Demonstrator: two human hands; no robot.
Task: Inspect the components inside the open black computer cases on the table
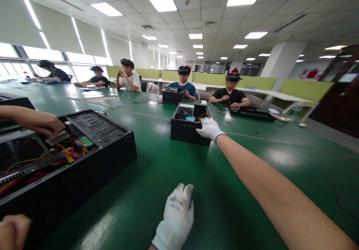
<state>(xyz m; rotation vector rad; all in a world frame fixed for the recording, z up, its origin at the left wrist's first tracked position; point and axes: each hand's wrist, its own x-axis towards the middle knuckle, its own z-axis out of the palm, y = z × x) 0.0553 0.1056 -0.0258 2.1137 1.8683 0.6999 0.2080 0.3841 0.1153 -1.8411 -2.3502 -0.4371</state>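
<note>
My right hand [210,129], in a white glove with a dark blue cuff edge, reaches forward to the right side of a small open black computer case [186,133]. Its fingers are spread over the case's edge. Inside the case show a round fan [185,112], a light-blue part [190,119] and some orange wires. My left hand [177,209], gloved too, is low in the middle above the green table [151,167]. Its fingers are bent together, and a bit of something blue shows beside them; what it holds is mostly hidden.
A large open black computer case [112,167] stands at the left, where another person's bare hand [49,123] reaches inside. Several people sit across the table, one behind another black case [171,96]. A black panel [254,113] lies at the right.
</note>
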